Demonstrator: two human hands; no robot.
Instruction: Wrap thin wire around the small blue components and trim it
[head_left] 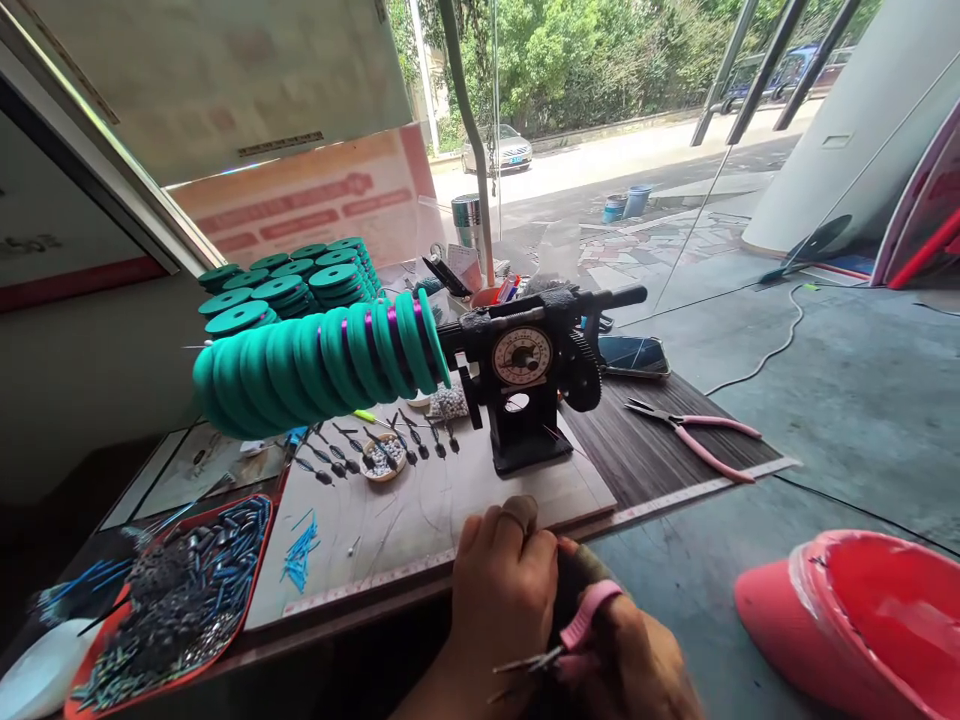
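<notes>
My left hand (504, 575) is closed at the front edge of the board, its fingers curled together. Whatever they pinch is hidden. Close beside it, my right hand (645, 655) is shut on small scissors with a pink handle (589, 615), whose blades point left below my left wrist. The fingertips of both hands nearly meet. Just beyond them stands a black hand winder (532, 440) with a round counter dial (522, 356). A row of green spools (300, 365) is mounted on its shaft, some wound with purple line.
Dark fishing sinkers (416, 442) and a small bowl of beads (384, 458) lie on the board. A red tray (255, 580) of small parts is at left. Pink-handled pliers (697, 430) and a phone (634, 356) lie at right. A red bucket (772, 600) stands at lower right.
</notes>
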